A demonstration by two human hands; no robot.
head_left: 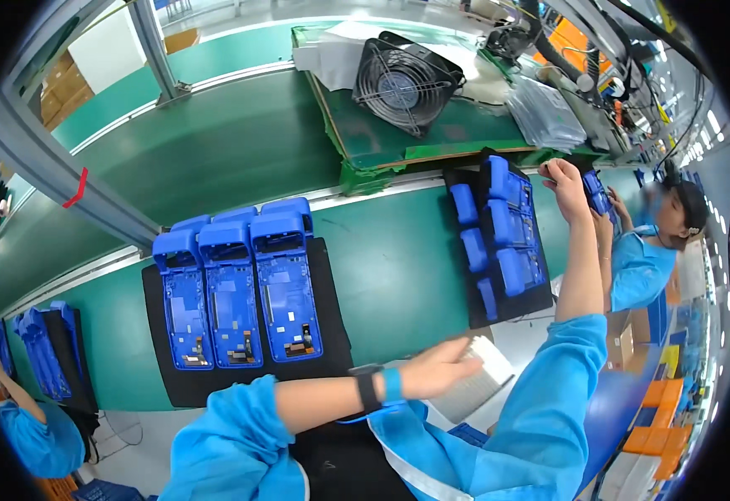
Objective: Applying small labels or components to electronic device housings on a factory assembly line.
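My left hand (442,368) is stretched out in front of my body, slightly blurred, its fingers extended beside a pale sheet with fine rows (480,386). Nothing shows in that hand. Out to the right, my right hand (567,185) is raised with thumb and fingers pinched together; what they hold, if anything, is too small to make out. It is beside a black mat (507,312) bearing several blue plastic housings (511,224). On another black mat (158,334), to the left, lie three open blue housings (233,311) with small circuit parts and ribbon cables inside.
Beyond the green bench (382,267), a black fan (403,83) stands on a raised green table, with clear plastic trays (546,113) near it. A co-worker (653,250) is at the right. Another person's sleeve (43,438) shows at lower left, beside more blue housings (43,355).
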